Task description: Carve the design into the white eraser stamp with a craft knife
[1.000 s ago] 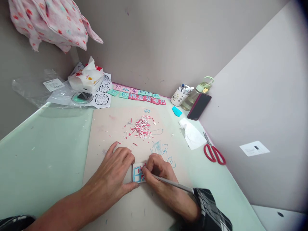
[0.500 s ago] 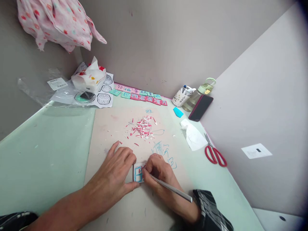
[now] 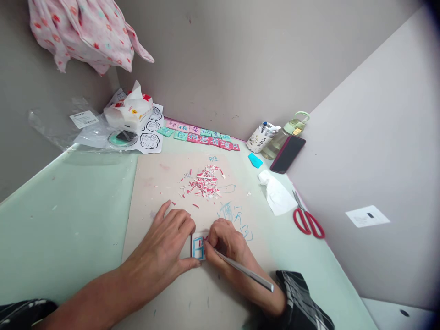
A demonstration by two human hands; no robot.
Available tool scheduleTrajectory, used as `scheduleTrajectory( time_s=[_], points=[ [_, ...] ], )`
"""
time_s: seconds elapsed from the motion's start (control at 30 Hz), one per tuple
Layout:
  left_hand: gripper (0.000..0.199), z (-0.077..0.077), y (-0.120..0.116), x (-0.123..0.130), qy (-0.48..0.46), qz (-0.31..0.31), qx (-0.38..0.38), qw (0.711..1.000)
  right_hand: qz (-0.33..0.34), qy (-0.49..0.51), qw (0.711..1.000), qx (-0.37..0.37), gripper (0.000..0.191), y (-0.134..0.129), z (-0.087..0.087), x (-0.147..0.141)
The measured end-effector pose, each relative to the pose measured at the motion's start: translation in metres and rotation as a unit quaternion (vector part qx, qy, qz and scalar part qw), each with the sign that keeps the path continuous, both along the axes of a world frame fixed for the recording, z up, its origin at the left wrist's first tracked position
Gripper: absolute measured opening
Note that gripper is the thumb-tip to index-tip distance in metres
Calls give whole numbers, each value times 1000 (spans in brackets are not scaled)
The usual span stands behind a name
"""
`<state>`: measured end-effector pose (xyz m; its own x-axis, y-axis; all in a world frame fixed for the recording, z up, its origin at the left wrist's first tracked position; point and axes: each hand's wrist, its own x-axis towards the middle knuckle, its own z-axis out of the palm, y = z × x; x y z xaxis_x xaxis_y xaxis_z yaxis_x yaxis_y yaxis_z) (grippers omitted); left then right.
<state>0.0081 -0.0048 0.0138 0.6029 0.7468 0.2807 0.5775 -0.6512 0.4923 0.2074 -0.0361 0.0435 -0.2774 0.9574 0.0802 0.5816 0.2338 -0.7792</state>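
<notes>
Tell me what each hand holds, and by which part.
The right hand grips the silver tool near its tip end; the left hand pinches the small tile by its left end.

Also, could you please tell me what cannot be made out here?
Head view: tip of the metal tool, hidden by the right hand.
Head view: right part of the small block, behind that hand.
Head view: print on the wall label, too small to read.
Head view: top of the pink cloth, cut off by the edge.
Head view: part of the bottle, behind the phone.
</notes>
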Motion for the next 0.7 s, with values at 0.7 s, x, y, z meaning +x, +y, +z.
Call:
scheduleTrajectory(
  time_s=[0.7],
  points=[
    [49,1,1,0,9,0,-6,1000,4,11,1000,-21,27,0,2,1]
  ],
)
